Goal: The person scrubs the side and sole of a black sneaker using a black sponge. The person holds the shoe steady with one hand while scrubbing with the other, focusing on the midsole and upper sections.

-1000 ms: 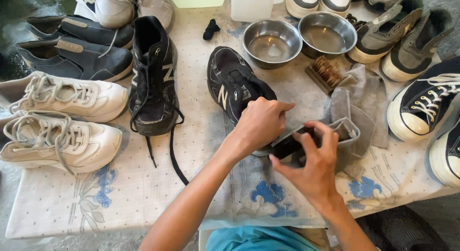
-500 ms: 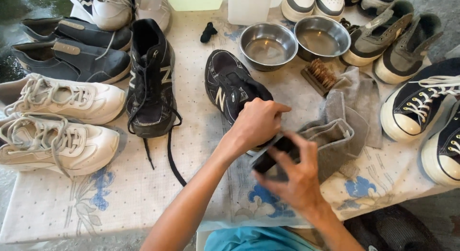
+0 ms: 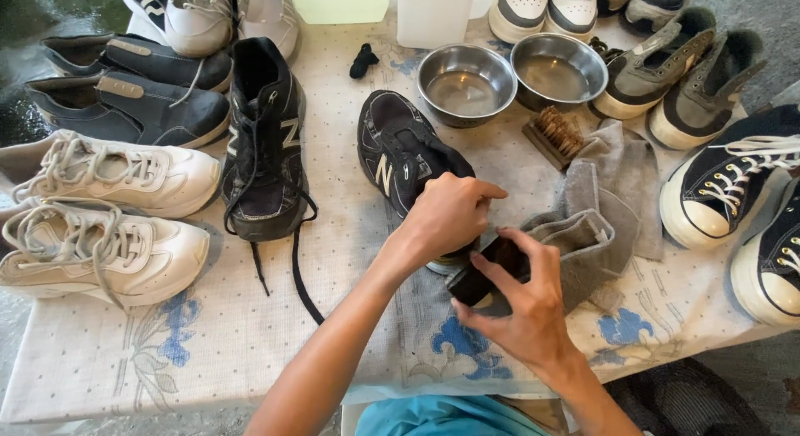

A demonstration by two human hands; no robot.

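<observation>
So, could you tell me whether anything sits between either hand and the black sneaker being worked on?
Nothing visible does. The left hand already rests on the black sneaker, and the right hand holds a dark brush beside its heel.

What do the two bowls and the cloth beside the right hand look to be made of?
Bowls: metal, probably stainless steel, judging by the shiny grey reflective walls. Cloth: soft woven fabric, grey and matte, lying in limp folds; possibly towelling, but the weave is too fine to tell.
</observation>
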